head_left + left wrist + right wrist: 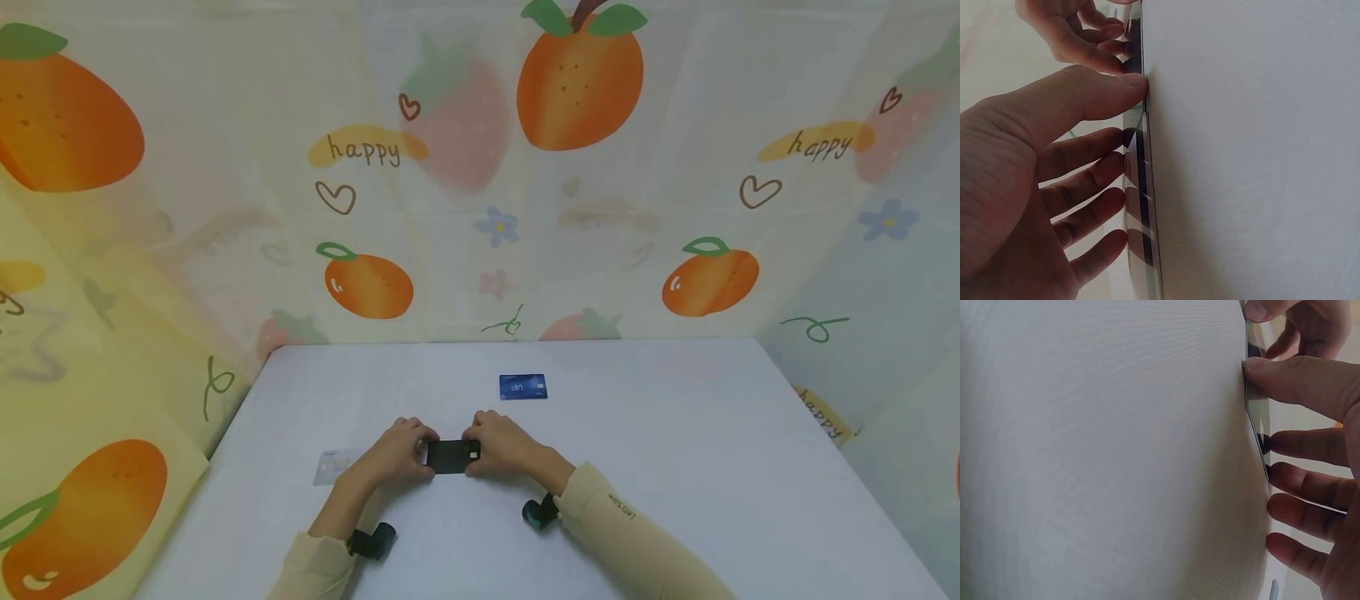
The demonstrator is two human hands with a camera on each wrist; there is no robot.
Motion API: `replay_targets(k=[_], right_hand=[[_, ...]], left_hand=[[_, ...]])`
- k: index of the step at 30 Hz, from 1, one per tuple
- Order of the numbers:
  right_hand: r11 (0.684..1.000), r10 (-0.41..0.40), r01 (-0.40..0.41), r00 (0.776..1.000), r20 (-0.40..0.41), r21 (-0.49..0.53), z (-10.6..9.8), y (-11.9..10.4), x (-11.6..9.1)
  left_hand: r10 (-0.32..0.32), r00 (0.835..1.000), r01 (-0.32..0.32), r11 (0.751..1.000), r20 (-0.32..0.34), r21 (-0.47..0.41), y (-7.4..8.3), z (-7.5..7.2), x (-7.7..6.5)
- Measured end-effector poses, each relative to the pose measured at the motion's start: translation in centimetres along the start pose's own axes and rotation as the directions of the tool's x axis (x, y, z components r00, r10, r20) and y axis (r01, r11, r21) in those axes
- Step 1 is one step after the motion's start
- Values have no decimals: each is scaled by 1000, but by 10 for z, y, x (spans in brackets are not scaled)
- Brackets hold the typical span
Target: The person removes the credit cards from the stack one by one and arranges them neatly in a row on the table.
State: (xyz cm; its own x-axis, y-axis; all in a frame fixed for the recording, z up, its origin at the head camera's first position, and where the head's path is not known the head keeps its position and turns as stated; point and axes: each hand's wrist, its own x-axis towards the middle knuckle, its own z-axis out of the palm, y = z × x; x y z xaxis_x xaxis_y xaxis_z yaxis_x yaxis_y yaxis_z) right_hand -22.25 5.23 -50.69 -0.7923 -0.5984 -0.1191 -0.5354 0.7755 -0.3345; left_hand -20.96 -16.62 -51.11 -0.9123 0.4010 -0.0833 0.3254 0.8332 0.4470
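Note:
A black card [447,457] with a small light chip square near its right end lies between both hands at the middle of the white table. The left hand [401,454] holds its left end, thumb at the near edge and fingers beyond. At the opposite end the right hand [501,443] grips the card likewise. Both wrist views show thumb and fingertips down at the card's thin edge [1246,387], low against the tabletop. A pale silver card [330,468] lies left of the left hand, partly covered by that hand and wrist.
Farther back on the white table [675,467] lies a blue card [522,387] with white lettering. A fruit-printed cloth [480,225] hangs behind the table and along its sides. Each wrist wears a small black camera [372,542].

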Motion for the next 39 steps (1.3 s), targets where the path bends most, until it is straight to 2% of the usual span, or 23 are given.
replay_targets(k=[8, 15, 22, 27, 31, 39], right_hand=[[1000, -9, 9, 1000, -16, -3, 2, 1, -1], [1000, -3, 3, 1000, -4, 11, 3, 3, 1], [1000, 1, -1, 1000, 8, 30, -5, 6, 1], [998, -2, 3, 1000, -19, 70, -16, 15, -2], [992, 6, 0, 999, -47, 127, -23, 24, -4], [976, 51, -32, 995, -81, 215, -35, 45, -7]], left_hand=[[-31, 999, 32, 999, 15, -15, 1, 1, 0], [-28, 1000, 28, 999, 14, -16, 1, 0, -1], [-34, 999, 35, 999, 21, -31, -2, 0, 1], [-50, 999, 51, 990, 14, -133, 0, -4, 6], [-83, 996, 74, 973, -29, -217, 6, -10, 14], [-128, 987, 94, 948, -96, -303, 16, -13, 30]])
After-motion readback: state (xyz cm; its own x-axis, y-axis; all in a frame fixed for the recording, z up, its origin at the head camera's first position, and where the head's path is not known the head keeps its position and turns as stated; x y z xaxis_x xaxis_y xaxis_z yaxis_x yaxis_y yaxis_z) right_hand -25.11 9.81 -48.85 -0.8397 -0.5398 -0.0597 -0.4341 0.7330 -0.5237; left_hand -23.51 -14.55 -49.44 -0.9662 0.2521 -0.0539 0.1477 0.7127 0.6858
